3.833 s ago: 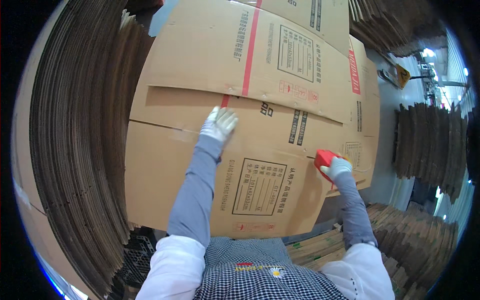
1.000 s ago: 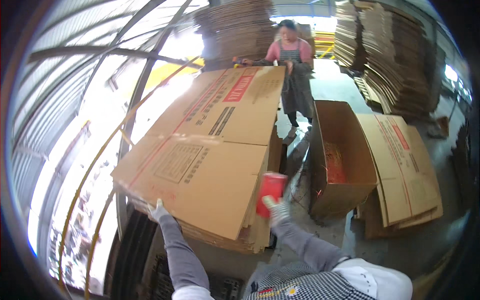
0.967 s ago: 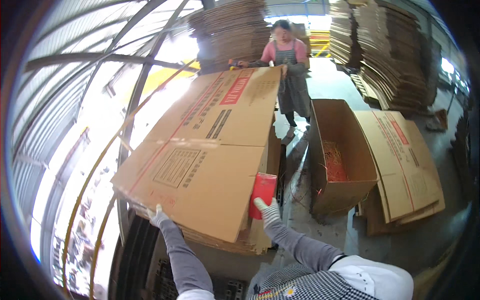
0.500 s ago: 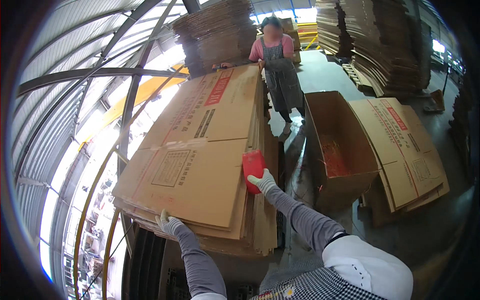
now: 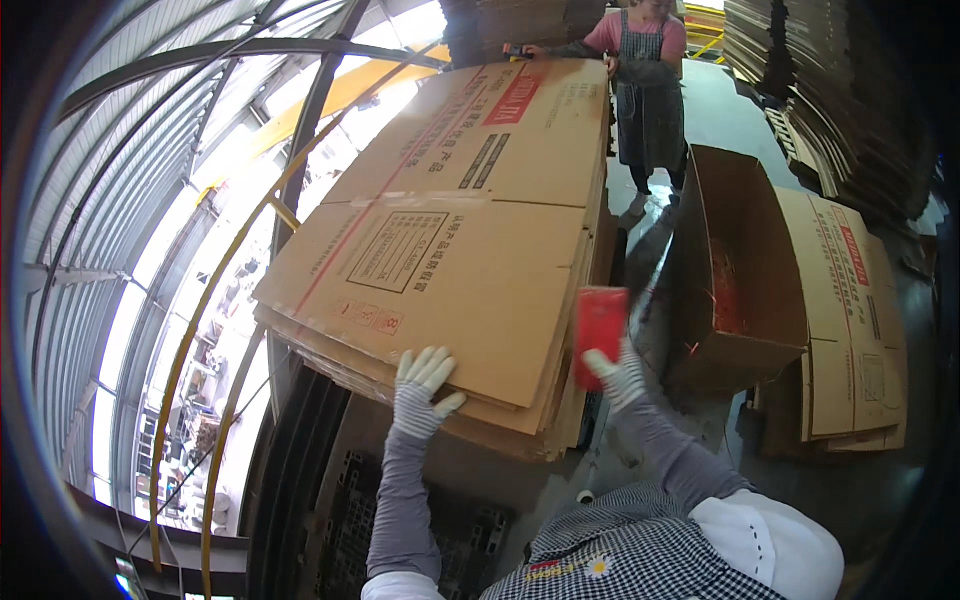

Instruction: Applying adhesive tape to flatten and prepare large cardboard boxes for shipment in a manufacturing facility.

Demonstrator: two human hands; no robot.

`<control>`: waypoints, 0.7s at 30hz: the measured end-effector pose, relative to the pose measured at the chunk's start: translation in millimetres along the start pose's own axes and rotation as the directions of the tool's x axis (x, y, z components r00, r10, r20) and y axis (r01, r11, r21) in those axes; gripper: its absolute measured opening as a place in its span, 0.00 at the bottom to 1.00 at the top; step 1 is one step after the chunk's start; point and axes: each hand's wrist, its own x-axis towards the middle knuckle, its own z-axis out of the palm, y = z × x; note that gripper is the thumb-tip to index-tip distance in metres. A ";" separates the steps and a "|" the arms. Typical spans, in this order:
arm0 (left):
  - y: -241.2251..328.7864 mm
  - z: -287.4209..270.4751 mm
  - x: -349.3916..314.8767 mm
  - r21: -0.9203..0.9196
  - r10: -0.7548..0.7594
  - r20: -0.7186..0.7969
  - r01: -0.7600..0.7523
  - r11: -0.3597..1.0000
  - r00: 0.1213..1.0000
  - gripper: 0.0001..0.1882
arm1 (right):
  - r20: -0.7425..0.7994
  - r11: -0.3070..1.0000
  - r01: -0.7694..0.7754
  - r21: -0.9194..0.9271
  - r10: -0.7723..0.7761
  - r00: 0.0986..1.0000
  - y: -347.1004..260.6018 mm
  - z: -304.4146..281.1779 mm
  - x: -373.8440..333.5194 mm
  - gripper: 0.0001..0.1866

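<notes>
- Left hand (image 5: 422,388), gloved, fingers spread flat on the near edge of the flattened cardboard sheet (image 5: 450,270) topping the stack
- Right hand (image 5: 618,368) clenched around a red block (image 5: 600,335) at the stack's right edge
- Beyond, an open carton (image 5: 735,270); a co-worker (image 5: 640,70) at the far end

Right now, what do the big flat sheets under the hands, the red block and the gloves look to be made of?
The flat sheets look like brown corrugated cardboard, matte, with layered edges at the stack's side. The red block in the right hand has a smooth, even face, probably plastic; I can't be sure. The gloves look like white knit fabric, ribbed at the left hand.
</notes>
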 end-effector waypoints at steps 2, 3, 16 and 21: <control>8.2 10.3 -6.2 0.060 -0.007 0.004 0.007 0.998 1.000 0.27 | -0.110 0.999 0.039 -0.036 -0.043 0.993 29.9 23.0 -7.7 0.29; 5.2 11.5 -4.0 0.066 0.046 -0.036 -0.043 0.997 0.998 0.26 | -0.070 1.000 -0.010 0.003 0.010 0.997 26.5 24.0 -9.7 0.29; 149.0 61.0 46.1 -0.249 -0.103 -0.288 0.030 0.968 0.952 0.20 | 0.079 0.967 -0.038 -0.252 0.060 0.995 10.0 -11.3 -4.7 0.33; 253.8 146.2 68.7 -0.591 -0.088 -0.310 -0.119 0.798 0.947 0.14 | 0.121 0.962 -0.133 -0.240 0.166 0.979 -18.4 -108.1 -60.2 0.29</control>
